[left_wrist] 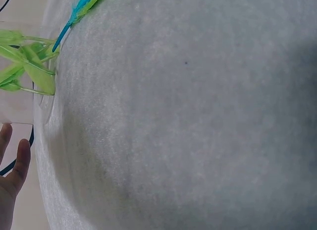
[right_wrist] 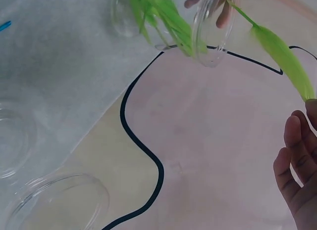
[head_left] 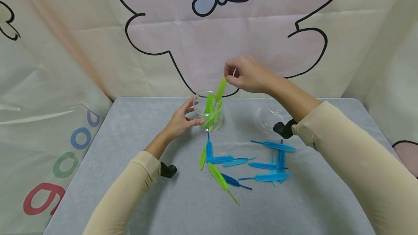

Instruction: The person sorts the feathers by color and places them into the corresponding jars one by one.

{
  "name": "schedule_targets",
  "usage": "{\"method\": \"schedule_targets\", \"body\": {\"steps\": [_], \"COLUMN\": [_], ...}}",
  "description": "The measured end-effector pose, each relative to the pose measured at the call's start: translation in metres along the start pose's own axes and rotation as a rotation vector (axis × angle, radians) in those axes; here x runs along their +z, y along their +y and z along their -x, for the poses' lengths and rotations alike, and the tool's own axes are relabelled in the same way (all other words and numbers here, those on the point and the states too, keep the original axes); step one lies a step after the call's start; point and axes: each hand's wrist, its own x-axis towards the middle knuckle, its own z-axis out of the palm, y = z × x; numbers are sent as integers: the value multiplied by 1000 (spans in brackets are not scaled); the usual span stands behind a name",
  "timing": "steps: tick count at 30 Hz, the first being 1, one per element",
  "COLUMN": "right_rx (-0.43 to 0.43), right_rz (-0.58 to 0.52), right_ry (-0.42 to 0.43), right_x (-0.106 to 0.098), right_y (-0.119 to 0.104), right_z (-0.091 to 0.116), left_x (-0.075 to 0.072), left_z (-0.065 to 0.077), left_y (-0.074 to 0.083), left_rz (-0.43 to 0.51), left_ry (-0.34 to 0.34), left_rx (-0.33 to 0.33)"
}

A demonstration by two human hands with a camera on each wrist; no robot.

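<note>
My right hand (head_left: 249, 74) pinches a lime-green feather (head_left: 221, 89) by its upper end, above the mouth of a clear jar (head_left: 199, 113). In the right wrist view the feather (right_wrist: 285, 56) hangs with its quill end at the jar's rim (right_wrist: 210, 56). My left hand (head_left: 181, 119) holds the jar from the left side, thumb at the front and fingers behind. Several green feathers (left_wrist: 37, 69) stand inside the jar. In front of it, a green feather (head_left: 219, 176) and a shorter green one (head_left: 203, 157) lie on the table beside blue feathers (head_left: 209, 149).
A second clear container (head_left: 269, 117) stands on the right of the grey table (head_left: 156, 119), partly behind my right arm. More blue feathers (head_left: 269, 177) lie in a cluster at the right. A printed cloth (head_left: 196, 39) hangs behind the table's back edge.
</note>
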Motion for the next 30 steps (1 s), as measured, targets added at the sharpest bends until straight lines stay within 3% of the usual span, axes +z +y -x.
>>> {"method": "schedule_targets", "body": {"steps": [6,12,23,30], "right_rx": [23,32,67,39], "right_rz": [7,25,-30,-46], "right_ry": [35,58,29,3], "right_x": [4,21,49,67], "right_y": [-1,4,9,10], "right_z": [-6,-9,-8,-7], "left_x": [0,0,0,0], "left_z": [-1,-1,-2,-1], "left_y": [-1,-2,-3,-1], "left_rz": [3,6,9,16], "left_ry": [-3,1,0,0], "left_rx": [2,-1,-2,5]}}
